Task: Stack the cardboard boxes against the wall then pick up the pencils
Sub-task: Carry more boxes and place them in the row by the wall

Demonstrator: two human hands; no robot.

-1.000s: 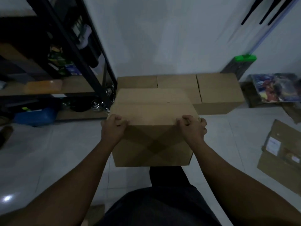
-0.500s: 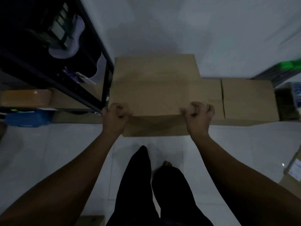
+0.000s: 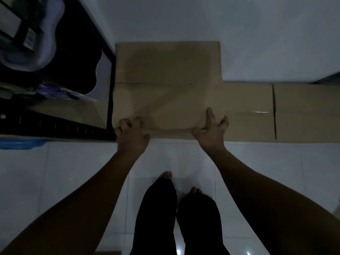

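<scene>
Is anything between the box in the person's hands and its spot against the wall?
Nothing visible. The top box already lies on the row of boxes, its far edge seemingly at the wall. The black shelf frame stands close beside its left side, not behind it.
</scene>
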